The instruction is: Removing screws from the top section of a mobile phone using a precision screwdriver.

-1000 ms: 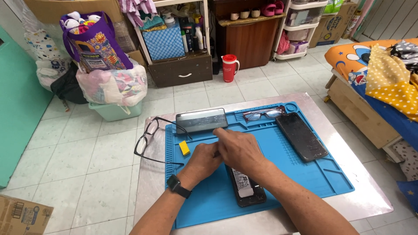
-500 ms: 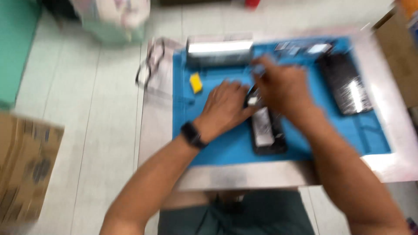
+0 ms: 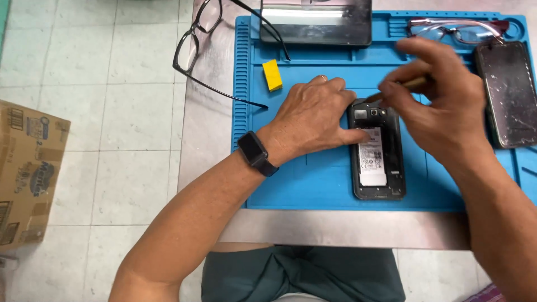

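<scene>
- We see an opened phone point(image 3: 376, 150) lying back-up on the blue work mat point(image 3: 313, 184), its cover off and a white-labelled battery point(image 3: 372, 157) sitting in its bay.
- Our left hand point(image 3: 313, 120) rests flat on the mat with the thumb pressing on the phone's upper left edge; the fingers lie together, gripping nothing.
- Our right hand point(image 3: 442, 103) pinches a slim brown-handled tool point(image 3: 400, 89), its tip at the phone's top corner.
- In the mat's top tray lie a dark tablet-like device point(image 3: 316, 22) and pink-framed glasses point(image 3: 456, 31).
- A second phone with a cracked screen point(image 3: 509, 92) lies at the right.
- A small yellow block point(image 3: 272, 75) sits on the mat; black glasses point(image 3: 207, 39) straddle the mat's left edge.
- A brown cardboard box point(image 3: 28, 173) with blue printing stands on the tiled floor at left.
</scene>
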